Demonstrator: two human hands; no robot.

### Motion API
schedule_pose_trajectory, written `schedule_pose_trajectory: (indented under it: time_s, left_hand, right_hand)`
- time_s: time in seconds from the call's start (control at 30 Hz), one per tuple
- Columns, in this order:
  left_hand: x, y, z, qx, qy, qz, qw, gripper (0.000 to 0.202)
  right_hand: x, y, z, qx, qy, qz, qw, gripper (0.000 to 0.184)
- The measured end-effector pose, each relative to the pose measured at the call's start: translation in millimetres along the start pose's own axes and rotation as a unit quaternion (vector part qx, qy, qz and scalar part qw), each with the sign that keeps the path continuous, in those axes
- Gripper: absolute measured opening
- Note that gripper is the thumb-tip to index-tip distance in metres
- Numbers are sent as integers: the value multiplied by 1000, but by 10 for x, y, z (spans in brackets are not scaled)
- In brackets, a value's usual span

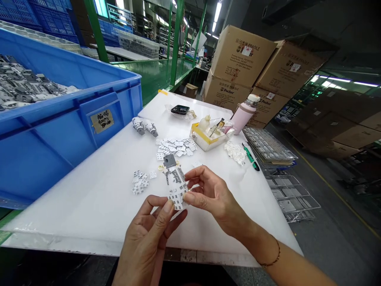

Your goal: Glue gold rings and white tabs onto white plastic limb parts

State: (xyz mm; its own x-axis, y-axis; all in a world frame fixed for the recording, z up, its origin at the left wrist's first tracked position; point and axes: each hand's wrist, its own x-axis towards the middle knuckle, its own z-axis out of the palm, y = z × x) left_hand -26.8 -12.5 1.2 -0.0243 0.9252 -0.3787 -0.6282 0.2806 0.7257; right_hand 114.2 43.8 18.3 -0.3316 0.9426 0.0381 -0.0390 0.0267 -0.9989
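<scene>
My left hand point(150, 234) and my right hand point(208, 194) meet over the near edge of the white table point(98, 198). Both pinch a small flat grey-and-white parts frame point(175, 184) with gold rings at its top, held upright between them. The left thumb and forefinger grip its lower end, the right fingertips its right side. Just left of it lies a small heap of loose white pieces point(140, 182). A larger heap of white pieces point(175, 146) lies farther back.
A big blue crate point(68, 119) of grey parts stands at left. Farther back are a clear tray with a yellow rim point(208, 137), a pink bottle point(244, 115), a phone point(180, 109), a green pen point(250, 155) and cardboard boxes point(241, 59). Clear trays point(268, 147) lie stacked at right.
</scene>
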Motion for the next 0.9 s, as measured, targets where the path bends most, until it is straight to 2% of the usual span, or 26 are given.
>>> schedule_pose_trajectory:
  time_s: [0.07,0.17,0.33,0.57,0.7,0.77,0.9]
  left_hand:
    - [12,35,-11,19,-9,-7,1000,20]
    - [35,78,-8,37,-18,-13,999,20]
    - [67,67,-33,76,-37,1,996,18]
    - [125,59,-121,197,1,88,976,25]
    - [144,95,-130,214,-11,117,970,26]
    - [129,101,-141,225,-11,121,967,28]
    - [104,104,-206,244,36,153,957,29]
  right_hand:
    - [-10,-40,-21,52,-62,67,994,34]
    - [-30,-84,-27,24,-95,65,993,29]
    - [-53,-59,-5,-55,-59,3,997,24]
    - [-117,-11,20,-152,-24,-60,986,16]
    - [-117,-6,17,-199,-18,-108,974,19]
    - [-162,-4,3,-225,-26,-123,966,23]
    - [-499,38,12,-299,35,-197,933,46]
